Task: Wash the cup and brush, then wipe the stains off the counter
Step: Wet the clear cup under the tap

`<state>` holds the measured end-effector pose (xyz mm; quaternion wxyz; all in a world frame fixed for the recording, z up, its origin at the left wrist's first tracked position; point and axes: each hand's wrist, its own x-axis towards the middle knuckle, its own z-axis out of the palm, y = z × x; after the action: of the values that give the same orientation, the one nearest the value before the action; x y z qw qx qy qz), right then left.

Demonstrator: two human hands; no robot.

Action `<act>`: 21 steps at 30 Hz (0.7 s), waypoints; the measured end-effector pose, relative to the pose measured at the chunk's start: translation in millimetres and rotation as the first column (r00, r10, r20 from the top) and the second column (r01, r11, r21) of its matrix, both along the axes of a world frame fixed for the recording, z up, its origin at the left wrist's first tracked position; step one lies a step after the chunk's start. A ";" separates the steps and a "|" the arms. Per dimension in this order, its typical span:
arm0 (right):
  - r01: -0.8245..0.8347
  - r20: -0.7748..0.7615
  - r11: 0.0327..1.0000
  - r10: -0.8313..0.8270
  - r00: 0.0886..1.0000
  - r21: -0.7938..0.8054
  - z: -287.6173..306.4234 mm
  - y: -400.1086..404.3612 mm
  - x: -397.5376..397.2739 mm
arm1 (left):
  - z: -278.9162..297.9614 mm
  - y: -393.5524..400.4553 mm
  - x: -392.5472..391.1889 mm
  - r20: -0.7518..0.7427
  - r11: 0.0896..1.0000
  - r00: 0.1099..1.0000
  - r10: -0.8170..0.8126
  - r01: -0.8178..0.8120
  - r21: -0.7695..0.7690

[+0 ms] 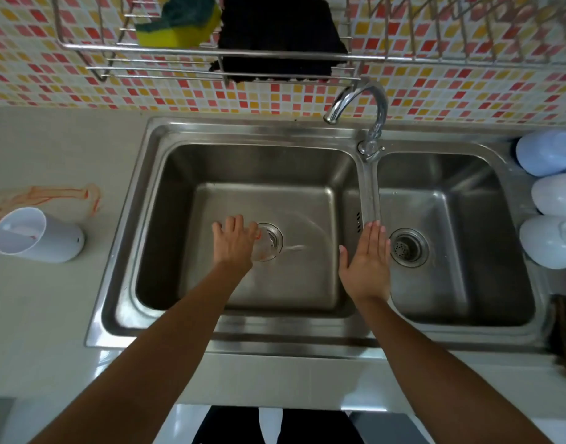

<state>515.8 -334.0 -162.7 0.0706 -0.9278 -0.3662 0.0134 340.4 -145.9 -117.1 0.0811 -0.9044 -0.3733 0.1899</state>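
Steel sink (140, 200), left hand (232, 243) holding seemingly clear cup (266, 248), no readable labels

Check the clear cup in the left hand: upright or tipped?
Tipped. The left hand holds the clear cup on its side, low in the left basin, mouth pointing right, with a small splash of water beyond it.

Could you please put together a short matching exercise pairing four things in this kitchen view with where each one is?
Things:
1. clear glass cup
2. sponge
3. white cup
4. right hand

Places:
A. on the wire rack on the wall
B. on the counter left of the sink
C. held in the left hand over the left basin's drain
D. open, over the divider between the basins

Pairs: 1-C, 2-A, 3-B, 4-D
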 end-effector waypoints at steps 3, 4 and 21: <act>-0.003 0.005 1.000 0.003 1.000 0.008 -0.2 -0.1 -0.4 | 5.9 -5.8 2.9 -0.019 0.985 0.994 -0.104 0.106 0.139; -0.004 0.005 1.000 0.004 1.000 0.009 -0.1 -0.1 -0.3 | 7.1 -6.8 2.7 -0.020 0.970 0.988 -0.154 0.155 0.187; -0.107 -0.230 0.938 0.191 0.954 0.331 44.9 10.7 -25.8 | 61.7 -9.7 -47.9 0.628 0.940 0.710 0.317 -0.321 -0.113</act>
<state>490.0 -323.3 -117.9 0.2634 -0.8642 -0.4210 0.0813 292.5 -155.6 -55.4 -0.0824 -0.8362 -0.5291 -0.1182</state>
